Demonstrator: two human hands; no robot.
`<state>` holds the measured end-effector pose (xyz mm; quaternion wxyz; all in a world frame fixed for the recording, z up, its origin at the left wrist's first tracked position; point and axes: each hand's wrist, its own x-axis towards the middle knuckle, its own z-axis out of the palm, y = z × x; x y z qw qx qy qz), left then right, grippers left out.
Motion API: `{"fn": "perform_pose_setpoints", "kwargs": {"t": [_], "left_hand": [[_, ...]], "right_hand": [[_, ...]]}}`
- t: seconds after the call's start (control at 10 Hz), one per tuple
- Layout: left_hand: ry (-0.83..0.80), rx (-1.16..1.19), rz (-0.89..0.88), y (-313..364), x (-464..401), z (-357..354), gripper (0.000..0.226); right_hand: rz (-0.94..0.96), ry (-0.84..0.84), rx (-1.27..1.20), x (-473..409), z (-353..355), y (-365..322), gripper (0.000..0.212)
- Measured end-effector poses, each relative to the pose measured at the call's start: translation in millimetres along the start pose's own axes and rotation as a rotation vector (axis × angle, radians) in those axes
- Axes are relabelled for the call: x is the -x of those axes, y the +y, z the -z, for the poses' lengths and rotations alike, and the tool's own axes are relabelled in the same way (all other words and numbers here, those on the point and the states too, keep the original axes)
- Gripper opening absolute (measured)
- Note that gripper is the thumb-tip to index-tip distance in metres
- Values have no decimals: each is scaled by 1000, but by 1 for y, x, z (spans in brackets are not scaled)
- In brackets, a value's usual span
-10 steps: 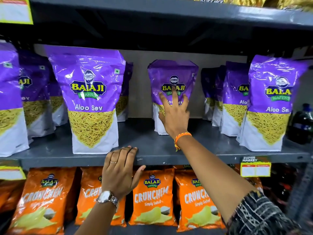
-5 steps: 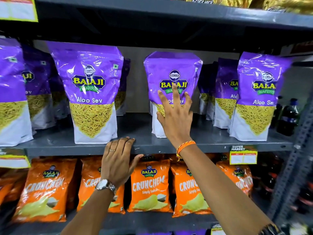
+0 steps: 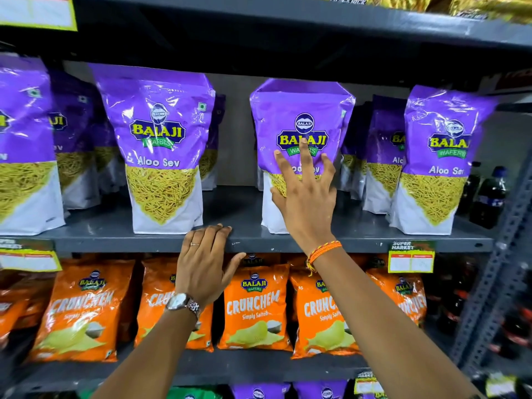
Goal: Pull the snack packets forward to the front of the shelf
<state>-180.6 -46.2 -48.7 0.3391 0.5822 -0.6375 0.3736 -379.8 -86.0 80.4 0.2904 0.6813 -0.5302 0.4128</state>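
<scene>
While the right hand (image 3: pixel 306 207) reaches up with fingers spread, its fingertips lie against the front of a glossy purple-and-white plastic Aloo Sev packet (image 3: pixel 299 133), not closed around it; whether the thumb presses the pouch's left side cannot be told. That packet stands upright on the grey metal shelf (image 3: pixel 359 240), close to the shelf's front lip. To the left of this packet stands a matching purple pouch (image 3: pixel 161 156), also near the lip, and to its right another purple pouch (image 3: pixel 437 165) with more of the same behind it. Below and left of the touched packet, the left hand (image 3: pixel 205 263), wearing a silver wristwatch (image 3: pixel 184 302), rests open with fingers curled over the shelf's front edge, gripping nothing else. Under the packet, on the lower level, stand orange Crunchem crisp bags (image 3: pixel 256 306).
</scene>
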Motion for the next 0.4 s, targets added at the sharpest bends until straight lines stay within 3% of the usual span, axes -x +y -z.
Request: {"fn": "perform_pose_setpoints", "kwargs": {"t": [0.3, 0.4], "left_hand": [[-60, 29, 4, 2, -2, 12, 55], [-69, 56, -21, 0, 0, 13, 55]], "right_hand": [[-8, -73, -21, 0, 6, -2, 76], [-52, 40, -107, 6, 23, 0, 72]]}}
